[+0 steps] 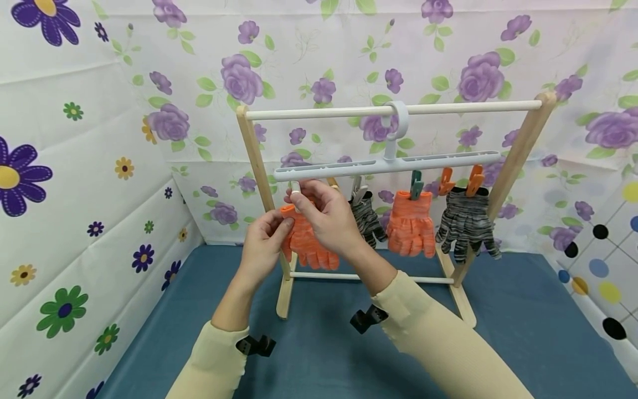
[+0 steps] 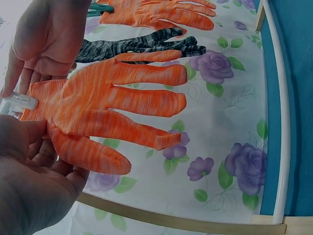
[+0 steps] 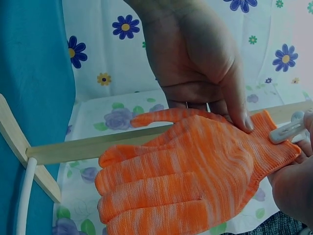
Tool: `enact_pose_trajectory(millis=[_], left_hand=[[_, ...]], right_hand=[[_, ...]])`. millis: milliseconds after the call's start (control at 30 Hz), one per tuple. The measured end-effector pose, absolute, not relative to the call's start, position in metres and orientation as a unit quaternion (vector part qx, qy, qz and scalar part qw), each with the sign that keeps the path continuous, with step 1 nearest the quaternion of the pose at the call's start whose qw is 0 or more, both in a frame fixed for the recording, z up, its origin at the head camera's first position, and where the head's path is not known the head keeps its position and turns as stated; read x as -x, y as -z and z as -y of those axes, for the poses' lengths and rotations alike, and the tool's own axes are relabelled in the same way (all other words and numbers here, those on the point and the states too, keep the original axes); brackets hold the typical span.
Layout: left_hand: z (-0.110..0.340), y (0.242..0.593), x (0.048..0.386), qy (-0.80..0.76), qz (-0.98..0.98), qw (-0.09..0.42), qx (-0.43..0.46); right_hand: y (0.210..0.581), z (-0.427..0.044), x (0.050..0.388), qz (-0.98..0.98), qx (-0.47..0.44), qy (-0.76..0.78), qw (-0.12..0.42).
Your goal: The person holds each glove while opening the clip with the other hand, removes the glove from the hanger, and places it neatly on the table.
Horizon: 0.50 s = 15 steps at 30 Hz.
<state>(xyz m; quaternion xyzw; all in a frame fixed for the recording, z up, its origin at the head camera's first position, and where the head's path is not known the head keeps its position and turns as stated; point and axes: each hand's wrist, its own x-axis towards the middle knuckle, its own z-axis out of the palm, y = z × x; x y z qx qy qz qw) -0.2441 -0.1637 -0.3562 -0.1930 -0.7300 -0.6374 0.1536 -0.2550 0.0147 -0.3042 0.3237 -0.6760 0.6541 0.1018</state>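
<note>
An orange knit glove (image 1: 310, 244) hangs fingers down below the left end of a white hanger (image 1: 339, 170). My left hand (image 1: 261, 244) pinches the side of its cuff between thumb and fingers, as the right wrist view also shows. At the top of the cuff, a white clothespin (image 2: 23, 101) straddles the edge. My right hand (image 1: 331, 219) holds this clothespin (image 3: 288, 132) with thumb and fingers; some fingertips are hidden behind the glove. In the left wrist view the glove (image 2: 93, 105) is spread, its fingers apart.
Further right hang a grey-black glove (image 1: 368, 219), another orange glove (image 1: 411, 224) on a green clip (image 1: 416, 185), and a second grey-black glove (image 1: 463, 216) under orange clips (image 1: 475, 180). The hanger hooks over a wooden rack's white rail (image 1: 463, 108). Floral cloth (image 1: 199, 44) lines the walls.
</note>
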Motion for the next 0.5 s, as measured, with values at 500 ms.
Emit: enact_pose_trajectory(millis=[500], left_hand=[[0.1653,0.357,0.2427,0.628,0.733,0.168,0.199]], right_hand=[[0.3052,-0.0092,0.2546,0.648,-0.316,-0.683,0.116]])
